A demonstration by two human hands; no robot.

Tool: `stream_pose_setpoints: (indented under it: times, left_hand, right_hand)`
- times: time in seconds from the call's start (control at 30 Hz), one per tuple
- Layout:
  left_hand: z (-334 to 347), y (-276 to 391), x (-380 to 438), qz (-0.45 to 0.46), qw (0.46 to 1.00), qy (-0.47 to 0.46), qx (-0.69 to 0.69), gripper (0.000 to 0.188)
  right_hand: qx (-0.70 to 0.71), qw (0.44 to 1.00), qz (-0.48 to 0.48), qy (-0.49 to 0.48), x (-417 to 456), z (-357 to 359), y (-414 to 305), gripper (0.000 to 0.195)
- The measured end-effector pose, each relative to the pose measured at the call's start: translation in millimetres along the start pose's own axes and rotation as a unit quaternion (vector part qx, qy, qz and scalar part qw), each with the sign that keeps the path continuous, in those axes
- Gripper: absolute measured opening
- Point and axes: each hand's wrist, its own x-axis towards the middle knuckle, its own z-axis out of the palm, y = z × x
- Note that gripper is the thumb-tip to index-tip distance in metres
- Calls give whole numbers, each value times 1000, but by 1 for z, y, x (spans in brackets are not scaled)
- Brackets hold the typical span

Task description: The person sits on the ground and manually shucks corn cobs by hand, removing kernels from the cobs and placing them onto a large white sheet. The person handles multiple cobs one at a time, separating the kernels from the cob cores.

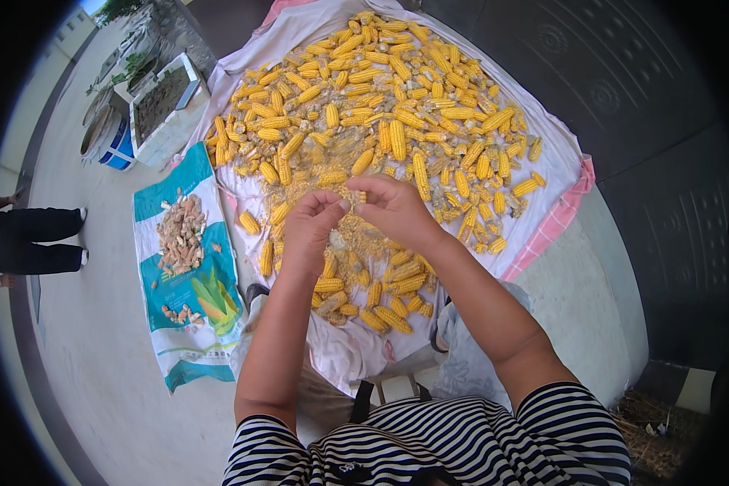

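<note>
Many yellow ears of dried corn (397,141) lie spread on a pale cloth (568,143) before me. Both my hands meet above the cloth's middle, over a patch of loose corn kernels (373,238). Between the fingertips of my right hand (395,206) is a small piece of a corn ear (357,197), partly hidden by the fingers. My left hand (316,225) has thumb and index finger pinched together beside that piece; whether it grips the piece too is not clear. More ears lie close to my knees, below the kernels.
Left of the cloth, a teal and white printed sack (185,164) lies flat with bare cob pieces (182,234) on it. Beyond are a soil-filled white box (197,97) and a bucket (118,143). A person in dark trousers (48,225) stands far left. A dark metal door (638,140) is at right.
</note>
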Motion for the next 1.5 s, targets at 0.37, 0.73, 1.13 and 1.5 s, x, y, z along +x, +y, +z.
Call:
stream_pose_setpoints:
  times: [0.37, 0.73, 1.13, 1.5]
  left_hand:
    - [4, -4, -7, 42, 990, -3, 133, 13]
    - [-1, -3, -1, 45, 994, 67, 77, 25]
    - [2, -2, -8, 46, 982, -18, 185, 24]
    - [-5, 0, 2, 30, 990, 7, 140, 35]
  right_hand:
    - [-156, 971, -172, 51, -6, 11, -9, 23]
    - [-103, 988, -113, 32, 4, 15, -1, 27]
    - [-123, 987, -99, 7, -7, 11, -11, 25]
    - [-84, 994, -65, 29, -4, 4, -6, 27]
